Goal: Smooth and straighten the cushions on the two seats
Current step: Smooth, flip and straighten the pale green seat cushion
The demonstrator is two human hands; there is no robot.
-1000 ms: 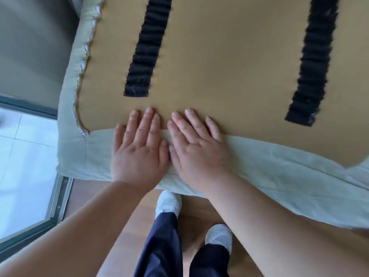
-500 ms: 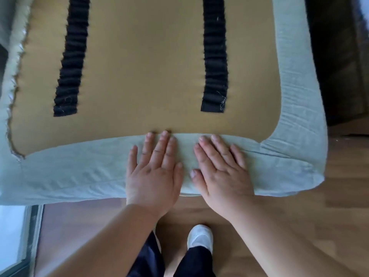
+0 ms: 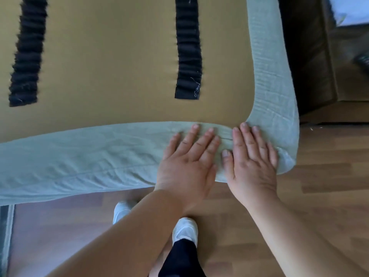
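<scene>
A large seat cushion (image 3: 111,72) fills the upper view, with a tan face, two black ribbed strips (image 3: 187,48) and a pale green fabric border (image 3: 79,156). My left hand (image 3: 187,164) lies flat, fingers spread, on the green front border near the cushion's right corner. My right hand (image 3: 251,160) presses flat beside it, right at the rounded corner, fingers apart. Both palms rest on the fabric and neither grips anything. The green border to the left of my hands is wrinkled.
Wooden floor (image 3: 319,206) lies below and to the right of the cushion. My two white shoes (image 3: 185,230) stand just under the front edge. Dark wooden furniture (image 3: 311,56) stands close to the right side. A window frame (image 3: 6,236) runs along the far left.
Both hands have slid to the right along the green front border, from near the left corner to the right corner. The view has shifted right with them.
</scene>
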